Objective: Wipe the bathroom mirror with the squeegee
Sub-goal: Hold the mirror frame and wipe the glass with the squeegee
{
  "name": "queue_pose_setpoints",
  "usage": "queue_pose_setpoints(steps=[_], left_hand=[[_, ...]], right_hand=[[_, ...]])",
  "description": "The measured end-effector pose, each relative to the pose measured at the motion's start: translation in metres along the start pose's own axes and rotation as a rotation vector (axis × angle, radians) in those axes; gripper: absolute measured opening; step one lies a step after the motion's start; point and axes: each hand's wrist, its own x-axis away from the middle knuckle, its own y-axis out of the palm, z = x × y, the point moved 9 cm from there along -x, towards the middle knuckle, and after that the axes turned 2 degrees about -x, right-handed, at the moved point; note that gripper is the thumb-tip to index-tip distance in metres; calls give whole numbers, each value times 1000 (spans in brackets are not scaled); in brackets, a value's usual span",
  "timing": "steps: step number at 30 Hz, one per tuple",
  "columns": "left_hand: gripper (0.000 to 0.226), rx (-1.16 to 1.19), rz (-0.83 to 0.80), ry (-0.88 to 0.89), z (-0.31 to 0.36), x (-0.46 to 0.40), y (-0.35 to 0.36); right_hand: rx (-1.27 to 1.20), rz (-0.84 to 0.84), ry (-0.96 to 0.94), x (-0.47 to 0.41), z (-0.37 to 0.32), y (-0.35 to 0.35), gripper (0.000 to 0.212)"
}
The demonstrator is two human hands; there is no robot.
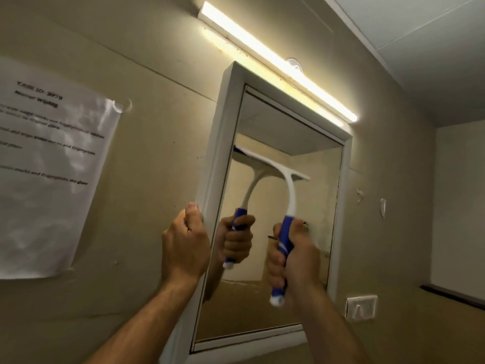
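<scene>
Beige bathroom wall, white-framed mirror (283, 206) at centre: a person works a squeegee (282, 206) across the glass.

At the mirror's upper half, the squeegee's white blade lies pressed to the glass, slanting down to the right, with its curved neck dropping to a blue-and-white handle. Right hand (294, 256) holds that handle, fingers curled tight around it, in front of the mirror's lower right. Left hand (185, 245) grips the mirror's left frame edge, fingers wrapped over it and thumb up. Above the mirror a lit tube light (275, 59) runs along the wall; left of the mirror hangs a printed paper sheet (49, 174); below and right of the mirror sits a white wall hook (362, 307).
</scene>
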Motion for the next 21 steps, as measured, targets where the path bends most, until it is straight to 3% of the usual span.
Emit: queue_pose_setpoints(steps=[6, 15, 21], left_hand=[[40, -73, -27, 5, 6, 1, 1], [38, -99, 12, 53, 6, -2, 0], [33, -97, 5, 3, 5, -1, -1]], right_hand=[[-84, -35, -87, -41, -77, 38, 41], [31, -28, -51, -20, -37, 14, 48], [-40, -52, -84, -41, -76, 34, 46]])
